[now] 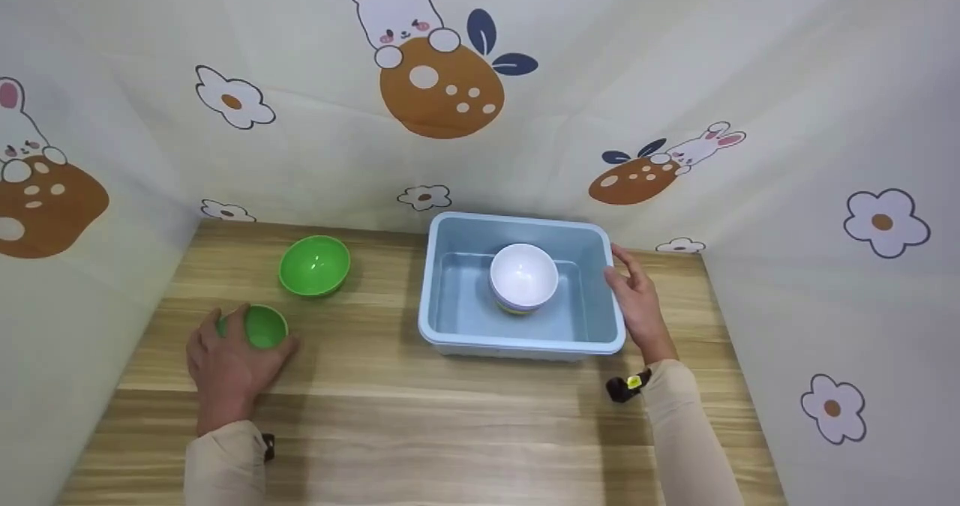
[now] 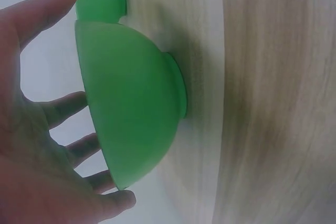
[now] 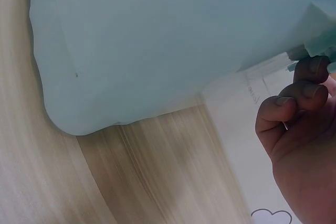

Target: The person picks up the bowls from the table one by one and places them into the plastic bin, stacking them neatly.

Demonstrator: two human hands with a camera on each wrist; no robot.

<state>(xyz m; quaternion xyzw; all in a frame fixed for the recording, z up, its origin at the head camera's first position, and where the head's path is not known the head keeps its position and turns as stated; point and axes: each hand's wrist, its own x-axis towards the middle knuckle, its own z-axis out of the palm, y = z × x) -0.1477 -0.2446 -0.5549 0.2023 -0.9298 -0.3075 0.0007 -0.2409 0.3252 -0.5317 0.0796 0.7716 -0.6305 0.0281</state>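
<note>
In the head view my left hand (image 1: 233,360) is spread over the nearer green bowl (image 1: 268,327) at the left of the table. Seen from the left wrist, the thumb and fingers spread across the mouth of this bowl (image 2: 131,98), around its rim, without closing on it. A second green bowl (image 1: 315,266) stands just behind it. At the right, my right hand (image 1: 637,303) grips the side rim of a light blue plastic bin (image 1: 517,345), fingers curled at its edge. Inside the bin sits a stack of small bowls, a white bowl (image 1: 524,275) on top.
The wood-grain table (image 1: 420,431) carries everything. A pale curtain (image 1: 555,116) printed with rabbits and flowers encloses the back and both sides, and the bin stands close to its back part.
</note>
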